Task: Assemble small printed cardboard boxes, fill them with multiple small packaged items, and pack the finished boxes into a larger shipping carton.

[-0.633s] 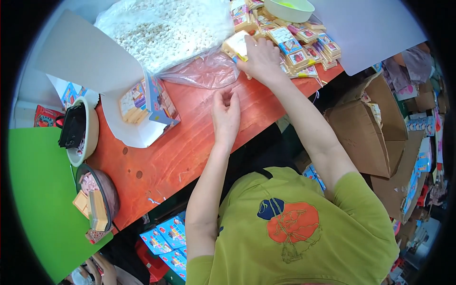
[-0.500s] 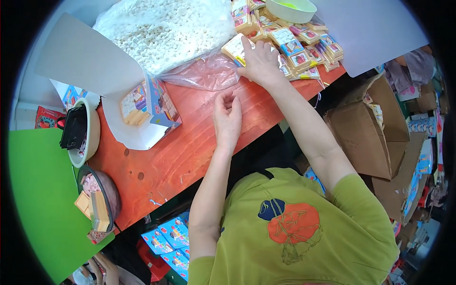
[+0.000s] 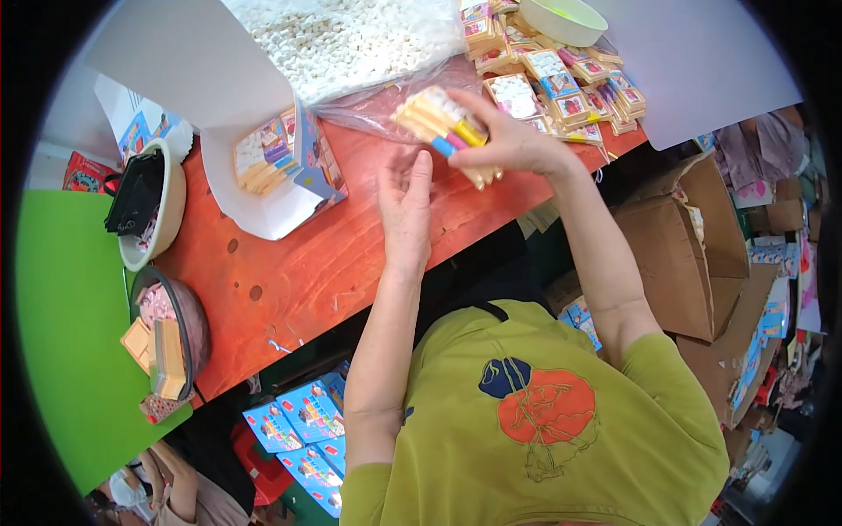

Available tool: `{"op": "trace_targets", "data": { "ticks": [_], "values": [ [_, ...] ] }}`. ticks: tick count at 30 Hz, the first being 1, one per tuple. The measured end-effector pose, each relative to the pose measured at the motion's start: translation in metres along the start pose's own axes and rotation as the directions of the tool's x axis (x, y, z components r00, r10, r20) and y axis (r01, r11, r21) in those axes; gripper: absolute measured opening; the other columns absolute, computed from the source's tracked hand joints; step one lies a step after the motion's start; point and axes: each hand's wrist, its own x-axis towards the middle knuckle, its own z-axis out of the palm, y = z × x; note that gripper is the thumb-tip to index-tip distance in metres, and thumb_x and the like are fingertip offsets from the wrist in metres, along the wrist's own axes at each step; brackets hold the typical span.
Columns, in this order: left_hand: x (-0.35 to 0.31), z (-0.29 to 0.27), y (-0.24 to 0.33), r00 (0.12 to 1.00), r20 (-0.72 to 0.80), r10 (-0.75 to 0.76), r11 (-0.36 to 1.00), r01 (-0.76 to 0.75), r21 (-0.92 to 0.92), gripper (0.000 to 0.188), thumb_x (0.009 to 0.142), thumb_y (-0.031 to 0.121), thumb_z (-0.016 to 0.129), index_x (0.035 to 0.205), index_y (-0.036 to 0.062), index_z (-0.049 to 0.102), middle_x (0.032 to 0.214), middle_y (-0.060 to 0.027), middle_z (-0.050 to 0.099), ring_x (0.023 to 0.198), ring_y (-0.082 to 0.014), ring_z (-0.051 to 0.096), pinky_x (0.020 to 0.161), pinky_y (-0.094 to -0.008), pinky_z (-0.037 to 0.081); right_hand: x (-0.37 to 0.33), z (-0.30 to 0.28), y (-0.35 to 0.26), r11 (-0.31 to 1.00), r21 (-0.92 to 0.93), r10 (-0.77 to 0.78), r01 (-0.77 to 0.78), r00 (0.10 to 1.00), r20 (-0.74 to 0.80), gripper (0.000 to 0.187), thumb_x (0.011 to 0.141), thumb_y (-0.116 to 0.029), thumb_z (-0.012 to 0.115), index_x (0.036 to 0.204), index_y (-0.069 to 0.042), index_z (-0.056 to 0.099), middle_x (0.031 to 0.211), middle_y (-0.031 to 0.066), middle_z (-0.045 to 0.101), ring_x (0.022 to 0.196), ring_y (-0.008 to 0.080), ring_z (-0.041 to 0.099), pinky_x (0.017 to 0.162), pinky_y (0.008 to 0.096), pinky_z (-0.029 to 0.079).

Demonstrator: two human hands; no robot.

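My right hand (image 3: 517, 147) grips a stack of small tan trays (image 3: 438, 127) with coloured bands, held tilted above the red table. My left hand (image 3: 405, 215) is beside the stack's lower left side, thumb raised and fingers apart, slightly blurred; it holds nothing that I can see. To the left stands an open cardboard box (image 3: 329, 188), its white flaps spread. Several similar packs (image 3: 263, 156) lie inside it. At the far right of the table is a pile of the same banded packs (image 3: 554, 77), some showing white pieces on top.
A clear bag of white pieces (image 3: 351, 44) lies at the back. Beside the pile is a pale bowl (image 3: 566, 22). At left are a cream tub (image 3: 171, 197) with a black pouch and a dark-rimmed basket (image 3: 195, 324). Cartons (image 3: 680, 245) stand right of the table (image 3: 289, 272).
My right hand has lifted a stack of trays off the pile and brought it left, toward my left hand. The left hand's fingers have opened. The whole view has shifted slightly.
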Motion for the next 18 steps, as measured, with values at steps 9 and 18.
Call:
{"op": "trace_targets", "data": {
  "ticks": [9,18],
  "values": [
    [-0.015,-0.036,-0.021,0.758,0.46,0.462,0.306,-0.623,0.72,0.033,0.103,0.022,0.053,0.129,0.0045,0.062,0.151,-0.0132,0.052,0.148,-0.0401,0.032,0.12,-0.0538,0.022,-0.012,0.08,0.025,0.615,-0.789,-0.137,0.004,0.985,-0.102,0.08,0.083,-0.03,0.075,0.152,-0.009,0.042,0.132,0.0229,0.054,0.124,0.0409,0.053,0.103,0.051,0.042],
    [-0.014,-0.039,-0.03,0.754,0.522,0.398,0.052,-0.587,0.808,0.043,0.107,0.038,0.046,0.13,0.0058,0.063,0.157,-0.0132,0.046,0.152,-0.0379,0.028,0.122,-0.0609,0.01,-0.003,-0.019,0.046,0.452,-0.8,-0.292,-0.394,0.783,-0.55,0.063,0.086,-0.04,0.076,0.133,-0.004,0.059,0.12,0.0189,0.06,0.114,0.0365,0.057,0.096,0.0492,0.047]
  ]
}}
